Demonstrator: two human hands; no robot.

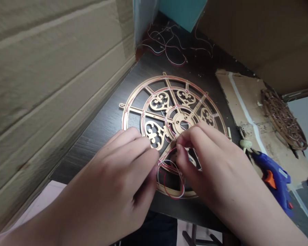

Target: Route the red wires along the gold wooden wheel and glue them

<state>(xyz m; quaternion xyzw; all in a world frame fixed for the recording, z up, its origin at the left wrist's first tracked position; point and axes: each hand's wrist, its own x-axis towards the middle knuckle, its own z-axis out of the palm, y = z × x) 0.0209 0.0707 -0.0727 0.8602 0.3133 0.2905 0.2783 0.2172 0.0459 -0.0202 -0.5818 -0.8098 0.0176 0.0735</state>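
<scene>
A round gold fretwork wheel (169, 102) with scroll cut-outs lies flat on a dark table (105, 119). Thin red and white wires (173, 171) run along its spokes and loop loose over its near rim. My left hand (123, 171) rests over the wheel's near left part, fingers bent, fingertips pinching the wire at the loop. My right hand (207, 160) comes in from the right, thumb and forefinger pinched on the same wire near the hub. The wheel's near section is hidden under both hands.
A blue glue gun (274, 177) with an orange trigger lies right of the wheel on a cardboard sheet (246, 99). A second brown fretwork disc (284, 119) sits further right. Loose wires (169, 44) tangle at the back. A panelled wall (41, 85) borders the left.
</scene>
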